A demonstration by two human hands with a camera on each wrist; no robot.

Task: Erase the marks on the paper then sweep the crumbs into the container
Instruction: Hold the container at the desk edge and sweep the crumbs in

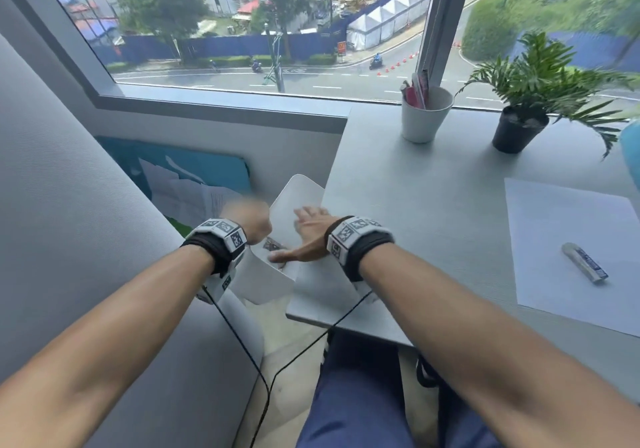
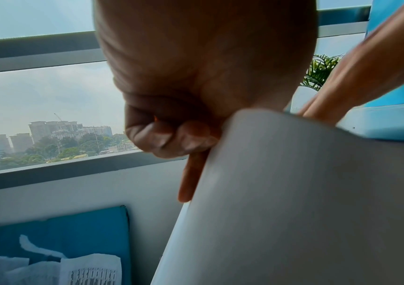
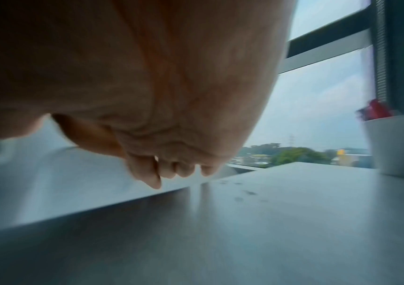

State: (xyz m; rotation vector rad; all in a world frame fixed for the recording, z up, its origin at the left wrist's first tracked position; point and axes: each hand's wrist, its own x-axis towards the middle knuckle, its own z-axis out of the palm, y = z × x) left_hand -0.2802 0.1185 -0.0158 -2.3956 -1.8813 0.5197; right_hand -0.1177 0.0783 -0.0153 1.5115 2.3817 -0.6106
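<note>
Holding white container (image 1: 277, 274) just below desk's (image 1: 433, 212) left edge, left hand (image 1: 247, 220) has fingers curled round its rim. Right hand (image 1: 306, 236) flat, fingers straight, sweeping at same edge over container mouth. Container looks light, stiff, smooth plastic; grip rim firmly, likely slippery. Paper (image 1: 571, 250) lies at desk's right side, eraser (image 1: 585, 265) resting on it.

The left hand (image 1: 247, 220) is motion-blurred; its fingers seem to pinch the white container (image 1: 266, 274), whose contents stay indistinct.
</note>
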